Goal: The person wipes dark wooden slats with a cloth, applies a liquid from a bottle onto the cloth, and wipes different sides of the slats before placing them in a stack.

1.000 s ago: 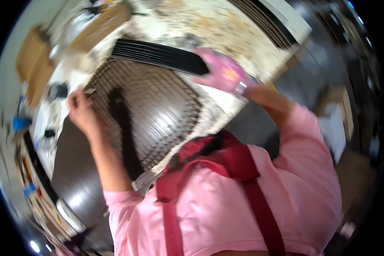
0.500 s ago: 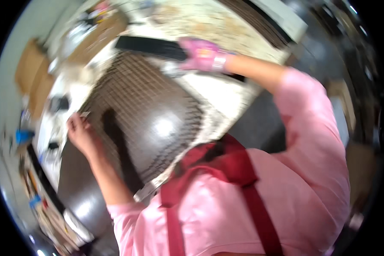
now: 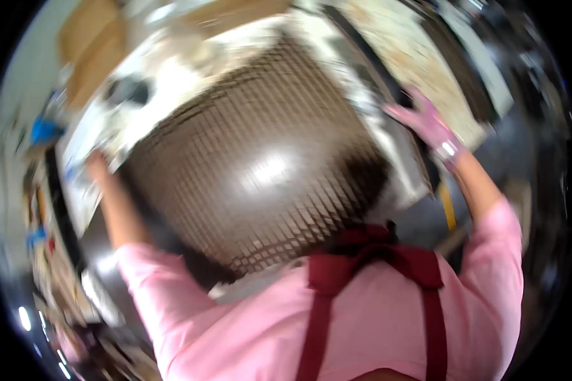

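A large dark sheet (image 3: 260, 171) with a fine grid of small tiles lies across the middle of the view, glossy enough to throw back a bright patch of light near its centre. The picture is blurred, so fine detail is lost.

The left hand (image 3: 98, 164) is at the sheet's left edge, touching it where the grid meets a pale strip of table (image 3: 171, 82). Whether its grip is pinched on the edge or only resting there cannot be told — the fingers are smeared.

The right hand (image 3: 426, 124), in a pink glove, is at the sheet's right side with the fingers spread, laid against the pale border and a long black bar (image 3: 368, 57) that runs along that edge. It does not look pressed together around anything.

Both arms wear pink sleeves, and a dark red apron (image 3: 368, 267) with straps sits below the sheet. A blue object (image 3: 44, 130) lies at the far left — too blurred to name.
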